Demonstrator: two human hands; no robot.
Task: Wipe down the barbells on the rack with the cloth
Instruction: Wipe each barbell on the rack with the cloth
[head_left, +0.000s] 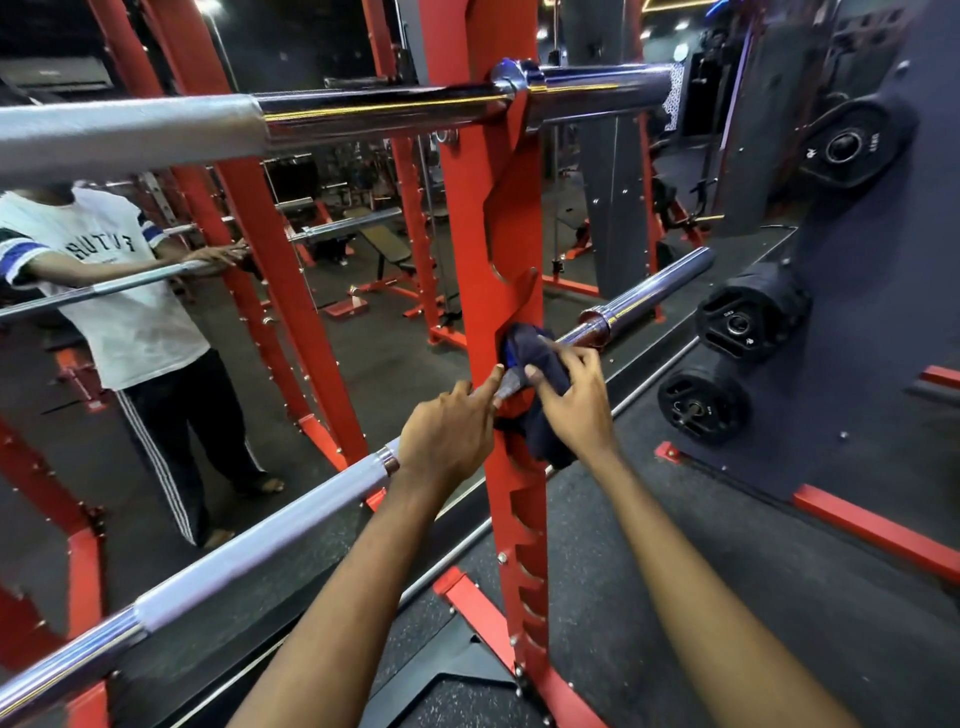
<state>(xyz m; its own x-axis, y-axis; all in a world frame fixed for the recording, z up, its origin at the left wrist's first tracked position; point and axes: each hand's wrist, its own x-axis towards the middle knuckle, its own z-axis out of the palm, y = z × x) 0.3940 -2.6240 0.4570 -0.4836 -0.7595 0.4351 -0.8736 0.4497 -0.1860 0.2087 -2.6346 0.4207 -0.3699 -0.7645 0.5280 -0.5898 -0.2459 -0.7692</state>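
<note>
A lower barbell (249, 551) runs from the bottom left up to the right and rests in the red rack upright (511, 291). Its chrome sleeve (649, 299) sticks out past the upright. A dark blue cloth (540, 358) is bunched on the bar where it meets the upright. My right hand (576, 400) grips the cloth from the right. My left hand (447, 431) holds the bar left of the upright, its forefinger reaching onto the cloth. An upper barbell (332, 114) lies across the rack near the top.
A mirror (337, 364) behind the rack shows a person in a white shirt (119, 291) and more red frames. Black weight plates (748, 317) hang on a dark stand at the right. The red rack base (467, 597) lies on rubber floor below.
</note>
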